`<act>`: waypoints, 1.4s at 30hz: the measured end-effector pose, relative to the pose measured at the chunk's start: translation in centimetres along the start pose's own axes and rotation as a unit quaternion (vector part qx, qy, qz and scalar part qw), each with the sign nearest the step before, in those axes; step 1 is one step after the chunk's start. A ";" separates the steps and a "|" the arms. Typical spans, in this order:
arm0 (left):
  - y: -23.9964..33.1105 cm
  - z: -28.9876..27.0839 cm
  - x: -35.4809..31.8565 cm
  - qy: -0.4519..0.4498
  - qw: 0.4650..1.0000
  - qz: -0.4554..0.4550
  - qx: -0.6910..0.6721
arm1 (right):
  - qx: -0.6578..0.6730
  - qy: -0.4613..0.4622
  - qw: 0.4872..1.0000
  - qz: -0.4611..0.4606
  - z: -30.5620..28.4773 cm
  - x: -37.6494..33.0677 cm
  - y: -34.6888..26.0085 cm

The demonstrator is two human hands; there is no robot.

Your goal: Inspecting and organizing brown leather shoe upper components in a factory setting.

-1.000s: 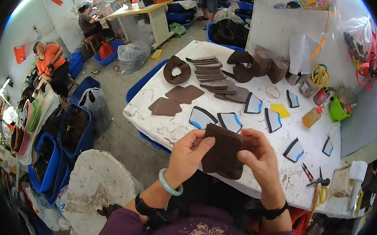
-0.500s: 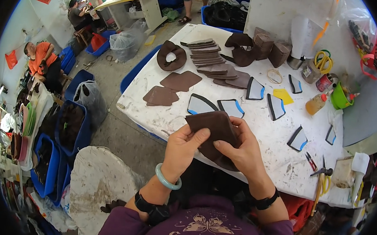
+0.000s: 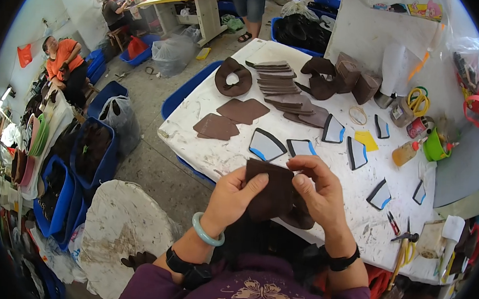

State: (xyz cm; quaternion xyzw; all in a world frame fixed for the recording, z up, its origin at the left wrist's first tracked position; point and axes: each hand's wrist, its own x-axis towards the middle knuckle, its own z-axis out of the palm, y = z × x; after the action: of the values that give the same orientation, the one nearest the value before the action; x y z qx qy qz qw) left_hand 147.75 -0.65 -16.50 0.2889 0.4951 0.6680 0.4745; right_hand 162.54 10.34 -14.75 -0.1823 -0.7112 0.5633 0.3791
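Observation:
A folded dark brown leather-like piece [image 3: 270, 191] is held upright over the table's near edge. My left hand [image 3: 235, 199] pinches its left side, thumb across the front and fingers behind. My right hand [image 3: 322, 194] is at its right edge, thumb and forefinger apart, its lower fingers partly hidden. A curved brown part [image 3: 300, 214] hangs below that hand. Just beyond lie a grey panel with black and blue edging [image 3: 267, 145] and a similar panel [image 3: 302, 147]. Flat brown pieces [image 3: 216, 127] lie to the left.
On the white table [image 3: 192, 104] are a brown ring-shaped piece [image 3: 233, 77], a row of stacked brown pieces [image 3: 277, 80] and more edged panels. At right stand a glue bottle [image 3: 404, 154], a green cup [image 3: 435, 145] and red-handled snips [image 3: 393, 222]. A round stool [image 3: 126, 219] is at lower left.
My right thumb has lifted off the front of the brown piece, and that hand has shifted right. The left hand still grips it. The view has tilted slightly, so the table sits lower.

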 end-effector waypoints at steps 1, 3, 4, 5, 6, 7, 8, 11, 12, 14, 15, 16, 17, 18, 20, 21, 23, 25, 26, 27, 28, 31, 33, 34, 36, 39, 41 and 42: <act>0.1 0.0 -0.3 -0.006 0.999 -0.001 0.041 | -0.024 -0.007 0.998 0.055 -0.5 0.0 -0.7; 0.4 -0.1 -1.1 -0.015 0.993 0.020 0.113 | -0.070 -0.038 0.994 0.076 -0.5 0.9 -1.4; 0.6 -0.2 -1.5 -0.007 0.982 0.003 0.191 | -0.085 -0.065 0.988 0.108 -0.6 1.1 -1.9; 0.7 -0.2 -1.9 -0.015 0.984 0.021 0.174 | -0.084 -0.084 0.984 0.133 -0.3 1.2 -2.1; 0.8 -0.3 -2.2 -0.004 0.983 0.007 0.185 | -0.066 -0.098 0.981 0.156 -0.1 1.1 -2.3; 0.9 -0.6 -2.5 -0.015 0.975 0.065 0.211 | -0.054 -0.116 0.974 0.189 0.0 1.0 -2.4; 0.9 -0.7 -2.8 -0.016 0.980 0.067 0.184 | -0.054 -0.133 0.965 0.218 0.1 0.9 -2.4; 1.1 -1.8 -3.2 -0.054 0.952 0.130 0.271 | -0.031 -0.165 0.952 0.256 0.5 0.5 -2.0; 1.1 -1.9 -3.3 -0.075 0.954 0.148 0.250 | -0.002 -0.186 0.946 0.264 0.6 0.3 -1.9; 1.1 -2.1 -3.6 -0.081 0.945 0.168 0.269 | 0.068 -0.228 0.919 0.313 0.6 0.1 -1.8; 1.1 -2.0 -3.8 -0.083 0.946 0.170 0.264 | 0.100 -0.242 0.909 0.324 0.7 -0.1 -1.9; 1.1 -1.8 -4.0 -0.072 0.944 0.178 0.270 | 0.101 -0.242 0.913 0.313 0.7 0.0 -1.9; 1.1 -1.6 -4.2 -0.062 0.942 0.184 0.274 | 0.127 -0.253 0.891 0.355 0.6 -0.1 -2.0; 1.1 -1.5 -4.2 -0.062 0.943 0.182 0.272 | 0.153 -0.262 0.865 0.400 0.6 -0.2 -2.0; 1.2 -1.3 -4.3 -0.065 0.926 0.280 0.243 | 0.172 -0.277 0.849 0.416 0.7 -0.4 -1.9; 1.3 -1.3 -4.5 -0.068 0.927 0.285 0.232 | 0.163 -0.274 0.849 0.422 0.8 -0.6 -1.8; 1.4 -1.8 -4.8 -0.159 0.953 0.214 0.142 | 0.192 -0.303 0.836 0.415 1.0 -0.9 -1.5; 1.4 -2.1 -5.0 -0.156 0.961 0.180 0.137 | 0.201 -0.296 0.854 0.377 1.4 -1.3 -1.1; 1.3 -2.2 -5.1 -0.150 0.960 0.192 0.137 | 0.186 -0.281 0.868 0.365 1.6 -1.6 -1.0; 1.2 -2.2 -5.2 -0.118 0.966 0.172 0.150 | 0.207 -0.262 0.879 0.342 1.6 -1.7 -0.9; 1.2 -2.3 -5.2 -0.096 0.964 0.193 0.158 | 0.182 -0.196 0.912 0.311 2.0 -2.2 -0.9; 0.9 -2.2 -5.3 -0.021 0.993 0.110 0.049 | 0.359 -0.150 0.905 0.173 2.8 -2.2 -0.2; 0.7 -2.0 -5.2 0.017 0.995 0.093 0.006 | 0.310 -0.167 0.927 0.132 2.9 -2.2 0.1; 0.5 -1.9 -5.1 0.024 0.994 0.103 -0.021 | 0.263 -0.194 0.941 0.084 2.9 -2.2 0.2; 0.3 -1.7 -4.9 0.025 0.994 0.106 -0.002 | 0.247 -0.184 0.947 0.088 2.8 -2.5 0.0; 0.4 -1.6 -4.7 0.026 0.993 0.118 0.016 | 0.215 -0.154 0.959 0.097 2.8 -2.7 -0.3; 0.6 -1.5 -4.7 0.033 0.993 0.110 0.018 | 0.248 -0.161 0.946 0.135 2.2 -2.6 -0.5; 0.7 -1.4 -4.7 0.024 0.994 0.110 0.018 | 0.252 -0.146 0.946 0.139 1.9 -2.0 -0.2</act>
State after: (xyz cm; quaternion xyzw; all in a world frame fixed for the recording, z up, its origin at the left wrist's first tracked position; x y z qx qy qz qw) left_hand 148.15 -5.57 -15.95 0.3341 0.4839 0.7135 0.3810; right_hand 162.47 7.66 -15.33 -0.0934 -0.5613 0.7917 0.2222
